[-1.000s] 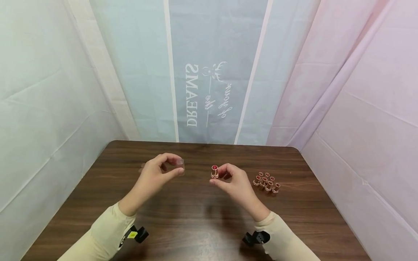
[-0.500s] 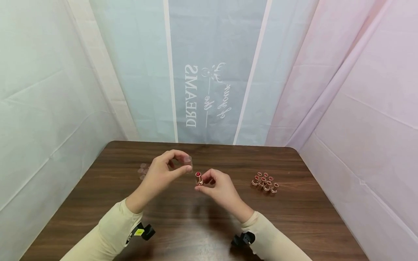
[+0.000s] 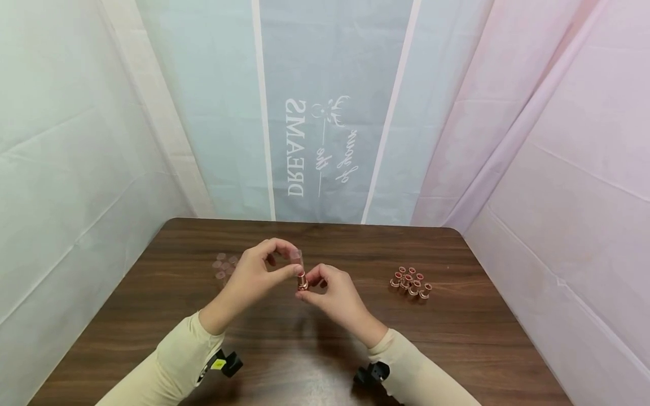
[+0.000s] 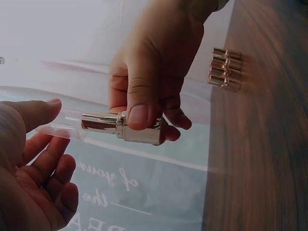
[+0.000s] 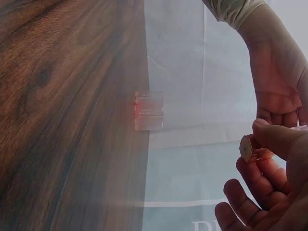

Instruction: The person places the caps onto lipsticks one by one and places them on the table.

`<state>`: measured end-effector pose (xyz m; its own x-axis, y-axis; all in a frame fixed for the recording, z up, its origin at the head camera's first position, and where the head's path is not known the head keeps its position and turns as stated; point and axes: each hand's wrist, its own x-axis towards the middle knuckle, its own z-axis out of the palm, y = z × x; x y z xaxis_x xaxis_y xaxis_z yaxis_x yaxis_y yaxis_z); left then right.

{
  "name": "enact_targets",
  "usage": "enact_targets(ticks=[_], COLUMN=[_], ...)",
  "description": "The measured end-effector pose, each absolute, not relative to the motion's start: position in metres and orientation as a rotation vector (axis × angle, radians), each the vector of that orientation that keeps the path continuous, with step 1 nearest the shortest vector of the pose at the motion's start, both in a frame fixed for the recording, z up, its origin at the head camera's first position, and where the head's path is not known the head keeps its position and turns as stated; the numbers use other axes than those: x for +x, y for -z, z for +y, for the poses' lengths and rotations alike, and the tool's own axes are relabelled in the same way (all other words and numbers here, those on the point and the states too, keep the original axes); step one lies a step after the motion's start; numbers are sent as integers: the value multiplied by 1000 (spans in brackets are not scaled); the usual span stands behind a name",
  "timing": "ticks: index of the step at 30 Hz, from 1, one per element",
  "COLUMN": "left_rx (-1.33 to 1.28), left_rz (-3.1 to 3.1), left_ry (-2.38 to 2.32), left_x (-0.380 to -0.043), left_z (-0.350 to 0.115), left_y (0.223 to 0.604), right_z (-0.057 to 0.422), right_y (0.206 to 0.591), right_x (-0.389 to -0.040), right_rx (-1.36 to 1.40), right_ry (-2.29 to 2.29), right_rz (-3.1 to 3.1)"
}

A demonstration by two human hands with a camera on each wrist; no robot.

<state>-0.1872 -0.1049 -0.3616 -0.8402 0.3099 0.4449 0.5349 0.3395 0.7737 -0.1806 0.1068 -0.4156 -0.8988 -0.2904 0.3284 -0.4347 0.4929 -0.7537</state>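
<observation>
My right hand (image 3: 335, 293) pinches an uncapped lipstick (image 3: 302, 282) by its base, its red tip upward in the head view. Between the thumb and fingers of my left hand (image 3: 256, 279) is a clear cap (image 3: 297, 258), directly above the lipstick. In the left wrist view the open end of the cap (image 4: 65, 124) meets the top of the rose-gold tube (image 4: 101, 122), and the two lie in line. The right wrist view shows the lipstick's base (image 5: 246, 149) under the right thumb; the cap is mostly hidden there.
Several uncapped lipsticks (image 3: 408, 280) stand grouped on the brown wooden table (image 3: 457, 338) at the right. A cluster of clear caps (image 3: 220, 265) stands at the left, partly behind the left hand. White cloth walls (image 3: 574, 225) enclose the sides.
My right hand has moved left with the lipstick, and my left hand slightly right with the cap. The two pieces, apart before, now meet, cap over lipstick.
</observation>
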Motion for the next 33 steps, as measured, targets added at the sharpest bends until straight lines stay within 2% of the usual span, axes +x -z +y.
enact_targets(ticks=[33], left_rx=[-807], left_rz=[-2507], left_ry=[1356], left_x=[-181], left_z=[-102], left_y=[378], right_z=[104], right_y=[418], right_x=[-172], right_rx=[650], right_ry=[-1445], right_rz=[-2516])
